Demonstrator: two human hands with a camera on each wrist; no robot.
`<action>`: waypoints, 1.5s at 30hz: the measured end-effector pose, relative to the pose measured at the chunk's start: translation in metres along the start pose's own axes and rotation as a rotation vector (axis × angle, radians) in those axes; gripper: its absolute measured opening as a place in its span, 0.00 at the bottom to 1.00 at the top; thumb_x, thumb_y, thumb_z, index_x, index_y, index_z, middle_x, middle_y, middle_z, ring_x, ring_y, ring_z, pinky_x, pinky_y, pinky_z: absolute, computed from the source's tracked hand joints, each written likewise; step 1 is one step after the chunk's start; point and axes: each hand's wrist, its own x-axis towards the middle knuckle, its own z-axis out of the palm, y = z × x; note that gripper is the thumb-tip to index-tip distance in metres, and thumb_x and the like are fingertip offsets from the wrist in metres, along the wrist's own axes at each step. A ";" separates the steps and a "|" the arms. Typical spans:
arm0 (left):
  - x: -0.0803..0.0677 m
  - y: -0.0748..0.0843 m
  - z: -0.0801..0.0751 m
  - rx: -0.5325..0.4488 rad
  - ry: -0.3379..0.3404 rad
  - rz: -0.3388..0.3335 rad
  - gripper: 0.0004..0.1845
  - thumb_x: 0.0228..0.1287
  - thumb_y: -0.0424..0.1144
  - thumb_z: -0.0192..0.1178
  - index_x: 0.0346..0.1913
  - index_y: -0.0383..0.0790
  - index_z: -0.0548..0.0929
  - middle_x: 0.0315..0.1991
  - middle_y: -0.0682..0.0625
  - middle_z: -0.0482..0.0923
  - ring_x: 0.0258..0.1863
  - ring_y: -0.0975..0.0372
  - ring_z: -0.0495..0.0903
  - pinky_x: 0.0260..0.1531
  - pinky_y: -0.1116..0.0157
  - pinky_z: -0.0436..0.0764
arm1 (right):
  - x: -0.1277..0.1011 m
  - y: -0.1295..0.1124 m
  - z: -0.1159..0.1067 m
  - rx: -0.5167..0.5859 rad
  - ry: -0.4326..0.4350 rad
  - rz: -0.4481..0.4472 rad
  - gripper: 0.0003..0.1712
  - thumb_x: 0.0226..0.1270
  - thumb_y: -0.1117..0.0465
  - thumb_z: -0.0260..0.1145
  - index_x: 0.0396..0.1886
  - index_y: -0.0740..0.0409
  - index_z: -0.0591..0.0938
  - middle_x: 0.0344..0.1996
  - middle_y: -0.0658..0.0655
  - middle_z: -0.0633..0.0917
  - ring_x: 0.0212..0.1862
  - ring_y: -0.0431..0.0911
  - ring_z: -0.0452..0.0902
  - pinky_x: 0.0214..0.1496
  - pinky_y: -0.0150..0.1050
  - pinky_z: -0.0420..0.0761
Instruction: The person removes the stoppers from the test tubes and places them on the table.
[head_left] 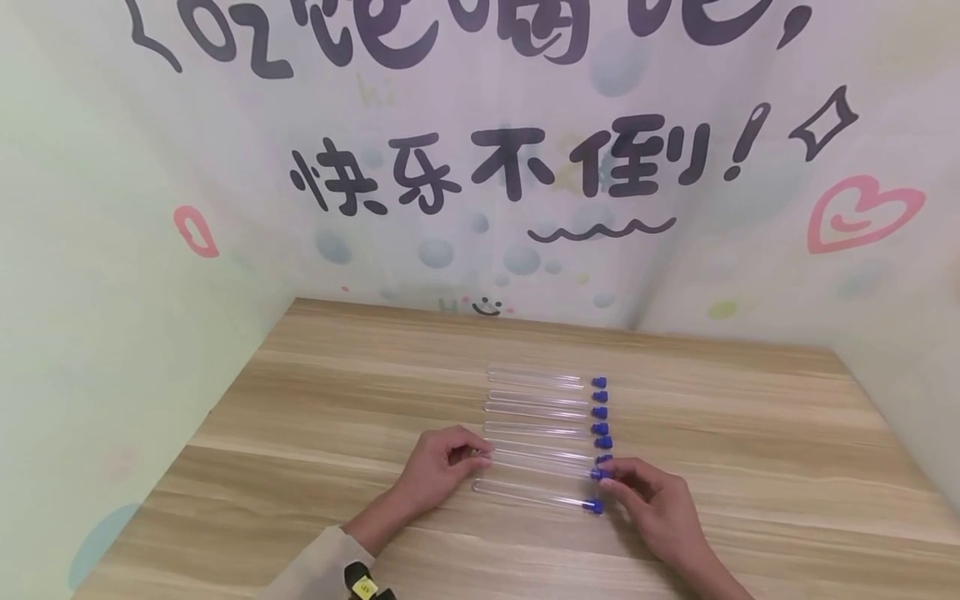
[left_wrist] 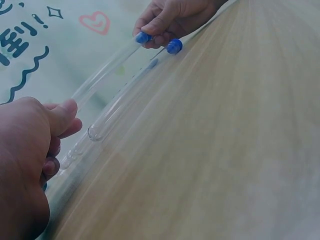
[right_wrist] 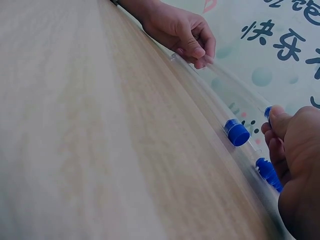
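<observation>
My left hand pinches the rounded end of a clear test tube between thumb and fingers. At the tube's other end, my right hand grips its blue stopper. The left wrist view shows this tube raised above the table, with the stopper at its mouth. Nearer the front lies another test tube, closed by a blue stopper. Beyond the hands, several test tubes lie side by side, each with a loose blue stopper near its mouth.
A wood-grain table carries everything. Behind it and along the sides hangs a pale printed sheet with dark lettering. A black band with a yellow tag sits by the left sleeve.
</observation>
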 end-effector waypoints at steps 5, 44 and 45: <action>0.000 0.000 0.000 -0.001 -0.006 -0.014 0.06 0.53 0.25 0.67 0.36 0.28 0.85 0.30 0.43 0.83 0.23 0.64 0.71 0.22 0.73 0.70 | 0.000 0.002 0.001 -0.036 -0.015 0.032 0.14 0.53 0.75 0.70 0.39 0.59 0.84 0.30 0.49 0.85 0.34 0.39 0.81 0.39 0.28 0.79; 0.000 0.003 -0.001 0.023 0.008 -0.032 0.06 0.51 0.25 0.69 0.33 0.29 0.85 0.27 0.45 0.82 0.21 0.64 0.71 0.22 0.73 0.71 | 0.003 -0.006 0.003 -0.238 0.074 -0.064 0.15 0.46 0.73 0.76 0.33 0.54 0.86 0.27 0.43 0.86 0.30 0.36 0.81 0.36 0.25 0.78; 0.001 0.003 -0.001 0.024 0.009 -0.032 0.06 0.51 0.25 0.69 0.33 0.29 0.85 0.27 0.45 0.82 0.21 0.64 0.71 0.22 0.73 0.70 | 0.003 -0.006 0.003 -0.242 0.074 -0.064 0.15 0.46 0.73 0.76 0.33 0.54 0.86 0.27 0.43 0.86 0.30 0.36 0.81 0.36 0.25 0.78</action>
